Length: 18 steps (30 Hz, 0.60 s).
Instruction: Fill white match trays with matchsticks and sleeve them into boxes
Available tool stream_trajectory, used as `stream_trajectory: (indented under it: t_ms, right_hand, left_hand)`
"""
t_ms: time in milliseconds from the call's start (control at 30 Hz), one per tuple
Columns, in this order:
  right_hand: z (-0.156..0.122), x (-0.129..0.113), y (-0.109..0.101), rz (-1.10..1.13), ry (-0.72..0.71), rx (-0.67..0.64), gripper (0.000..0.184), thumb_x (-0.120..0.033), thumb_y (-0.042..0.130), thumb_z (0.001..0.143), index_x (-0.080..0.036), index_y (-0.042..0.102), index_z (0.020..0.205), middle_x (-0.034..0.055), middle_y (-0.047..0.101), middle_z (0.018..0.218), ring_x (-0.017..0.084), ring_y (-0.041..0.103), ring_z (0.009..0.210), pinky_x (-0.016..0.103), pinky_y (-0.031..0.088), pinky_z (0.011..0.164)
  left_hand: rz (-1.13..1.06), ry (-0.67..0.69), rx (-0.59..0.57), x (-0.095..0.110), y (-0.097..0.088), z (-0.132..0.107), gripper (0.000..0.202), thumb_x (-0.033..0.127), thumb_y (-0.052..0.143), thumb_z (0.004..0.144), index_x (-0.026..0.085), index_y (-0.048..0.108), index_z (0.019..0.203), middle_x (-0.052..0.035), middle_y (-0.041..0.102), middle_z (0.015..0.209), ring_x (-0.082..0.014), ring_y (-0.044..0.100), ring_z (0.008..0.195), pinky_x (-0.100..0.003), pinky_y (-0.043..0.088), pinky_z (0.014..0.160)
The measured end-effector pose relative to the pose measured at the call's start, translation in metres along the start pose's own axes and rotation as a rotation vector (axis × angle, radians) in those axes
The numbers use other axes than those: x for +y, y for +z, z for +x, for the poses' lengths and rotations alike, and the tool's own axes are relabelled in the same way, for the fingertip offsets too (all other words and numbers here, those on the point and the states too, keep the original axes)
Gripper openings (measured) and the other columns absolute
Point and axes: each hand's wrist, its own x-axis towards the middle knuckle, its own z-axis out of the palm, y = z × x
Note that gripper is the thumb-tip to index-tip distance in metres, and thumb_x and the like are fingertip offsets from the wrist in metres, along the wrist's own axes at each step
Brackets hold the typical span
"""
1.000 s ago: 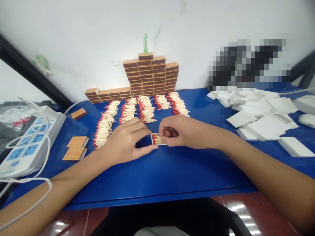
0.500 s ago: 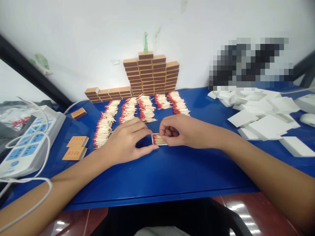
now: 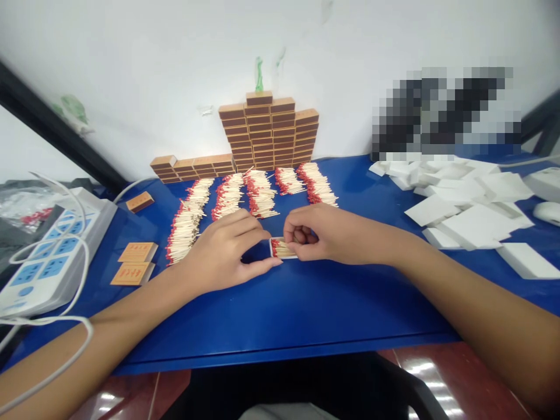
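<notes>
A small white matchbox tray [image 3: 275, 255] lies on the blue table between my hands, filled with red-headed matches [image 3: 280, 247]. My left hand [image 3: 231, 248] steadies the tray's left end, thumb at the near edge and index finger at the far corner. Over its right part, my right hand [image 3: 312, 233] is closed, with thumb and index fingertips pinched at the matches; its other fingers curl inward. The tray's right end is hidden behind that hand. Beyond both hands, loose matches [image 3: 261, 195] lie in several rows, red heads to the left.
Closed matchboxes [image 3: 262, 137] are stacked against the wall. Two orange matchboxes [image 3: 133, 273] lie left, and another box [image 3: 140, 202] sits farther back. White empty trays [image 3: 472, 224] pile up at right. A power strip [image 3: 44, 262] with white cables [image 3: 87, 338] borders my left arm.
</notes>
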Motion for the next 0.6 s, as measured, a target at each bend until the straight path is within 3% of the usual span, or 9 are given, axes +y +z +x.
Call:
stream_trajectory:
  t_ms: [600]
  right_hand:
    - [-0.0002, 0.0003, 0.0005, -0.008, -0.013, 0.008, 0.004, -0.025, 0.069, 0.087, -0.021, 0.068, 0.086, -0.0011, 0.066, 0.078, 0.015, 0.057, 0.067, 0.029, 0.04, 0.06]
  left_hand:
    - [0.006, 0.017, 0.008, -0.0003, -0.0001, 0.0001, 0.029, 0.044, 0.072, 0.1, 0.015, 0.074, 0.104, -0.0097, 0.074, 0.096, -0.0232, 0.067, 0.089, -0.039, 0.057, 0.083]
